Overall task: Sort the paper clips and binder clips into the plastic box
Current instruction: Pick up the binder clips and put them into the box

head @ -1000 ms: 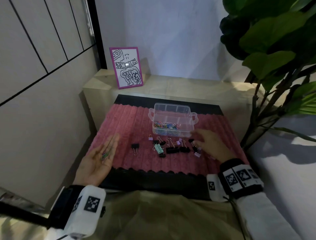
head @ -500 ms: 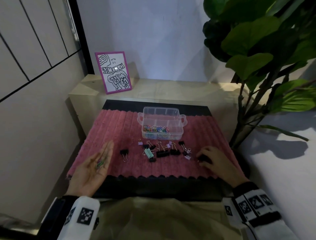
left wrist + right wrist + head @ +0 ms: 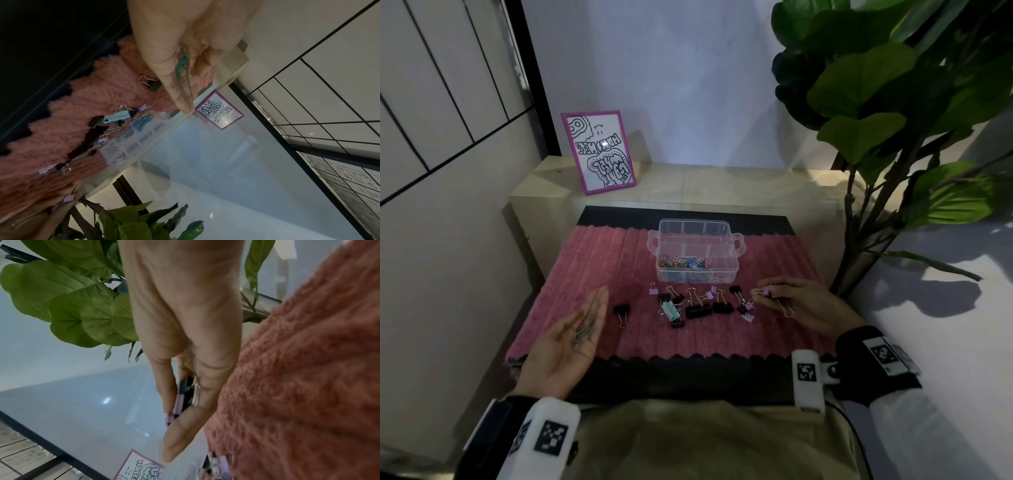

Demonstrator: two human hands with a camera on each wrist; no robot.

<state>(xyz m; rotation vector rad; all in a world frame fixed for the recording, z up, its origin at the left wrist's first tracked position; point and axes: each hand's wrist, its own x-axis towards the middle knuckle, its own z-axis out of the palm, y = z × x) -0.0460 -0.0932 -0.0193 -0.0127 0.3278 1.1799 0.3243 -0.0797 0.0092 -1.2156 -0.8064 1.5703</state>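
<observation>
A clear plastic box [image 3: 697, 251] stands on the pink mat, with coloured paper clips [image 3: 685, 263] in its near compartment. In front of it lie several binder clips [image 3: 700, 308], black, lilac and one mint [image 3: 669, 310]. My left hand [image 3: 571, 335] lies palm up at the mat's left, fingers straight, with a few paper clips [image 3: 182, 64] resting on the palm. My right hand [image 3: 787, 301] is at the right end of the row and pinches binder clips [image 3: 185, 395], a lilac one at the fingertips and a black one behind it.
The pink furry mat [image 3: 585, 267] lies on a black board [image 3: 688, 377] on a light wooden table. A framed drawing [image 3: 599, 150] leans at the back left. A large leafy plant [image 3: 893, 102] rises at the right, beside my right hand.
My right hand moved from the box back to the right end of the row, closed on clips there and lifted them. The left hand stayed palm up with its paper clips.
</observation>
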